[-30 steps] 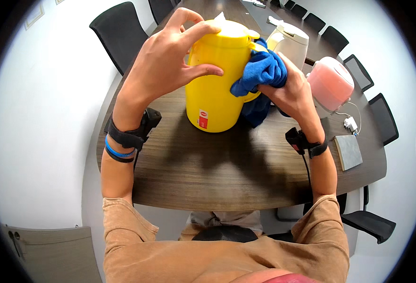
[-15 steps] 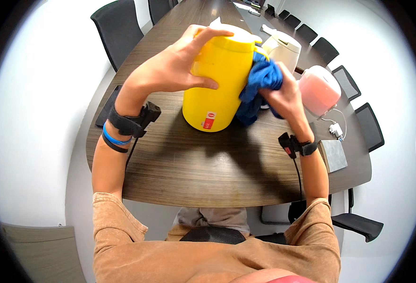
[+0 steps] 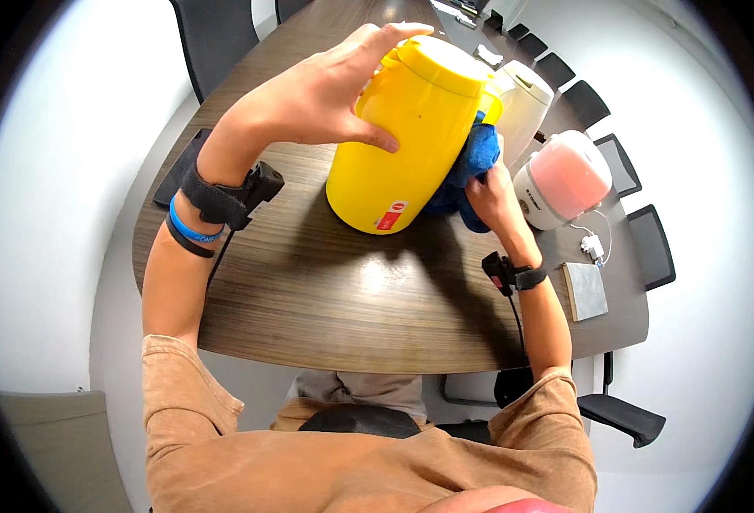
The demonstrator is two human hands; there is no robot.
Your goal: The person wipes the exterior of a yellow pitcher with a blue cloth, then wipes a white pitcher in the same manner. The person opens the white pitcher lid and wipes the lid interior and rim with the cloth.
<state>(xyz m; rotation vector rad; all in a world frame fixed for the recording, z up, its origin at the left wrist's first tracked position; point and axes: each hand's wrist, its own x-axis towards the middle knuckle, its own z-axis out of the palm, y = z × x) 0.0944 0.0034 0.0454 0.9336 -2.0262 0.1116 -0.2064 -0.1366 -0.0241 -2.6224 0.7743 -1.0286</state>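
Yellow jug: Pictured just past twelve o'clock in the view, a tall yellow jug [image 3: 415, 141] leans its top toward one o'clock, a red-and-white sticker near its base; whether the base sits flat is unclear.
Left hand: At the jug's ten o'clock, the left hand [image 3: 321, 103] is spread wide, its thumb laid on the front wall, its fingers reaching to the lid's rim.
Blue cloth: Bunched at three o'clock beside the jug's handle [image 3: 494, 104], a blue cloth [image 3: 481, 152] hangs in folds.
Right hand: At four o'clock, the right hand [image 3: 497, 198] pinches the cloth, some fingertips hidden.
Neighbors: A cream pitcher [image 3: 521, 107] stands between two and three o'clock, a pink-topped appliance [image 3: 568, 175] past three, a white plug [image 3: 592, 247] at four, a gray notebook [image 3: 586, 291] just beyond.
Desk: All rest on a brown wood-grain desk [image 3: 343, 316].
Chairs: A black chair [image 3: 215, 43] stands at ten o'clock.
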